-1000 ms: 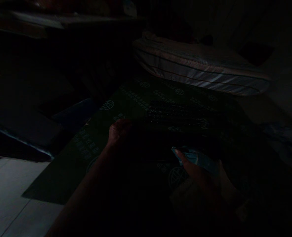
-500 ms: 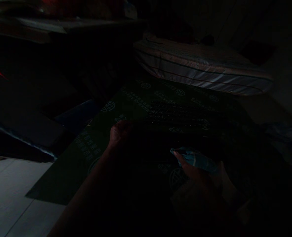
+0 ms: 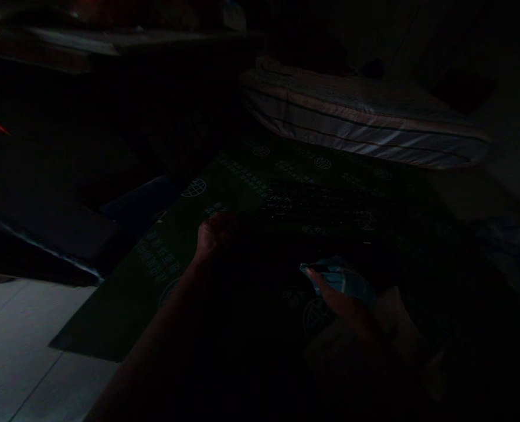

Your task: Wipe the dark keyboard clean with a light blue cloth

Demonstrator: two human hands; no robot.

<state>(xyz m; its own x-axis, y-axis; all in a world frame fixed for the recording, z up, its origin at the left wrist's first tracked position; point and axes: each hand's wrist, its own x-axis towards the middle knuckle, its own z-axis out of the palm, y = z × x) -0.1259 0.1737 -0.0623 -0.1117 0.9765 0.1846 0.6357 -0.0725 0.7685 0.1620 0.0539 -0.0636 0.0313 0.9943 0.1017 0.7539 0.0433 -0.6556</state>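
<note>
Left hand [image 3: 216,232] curls, contents too dark to tell, with open margin toward green board's left edge [image 3: 97,328]; right hand [image 3: 344,303] clasps blue cloth [image 3: 353,282] under its thumb.

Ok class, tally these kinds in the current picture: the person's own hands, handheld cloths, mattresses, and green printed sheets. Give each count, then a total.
Left hand and right hand: 2
Blue cloth, held in the right hand: 1
Mattress: 1
Green printed sheet: 1
Total: 5
</note>
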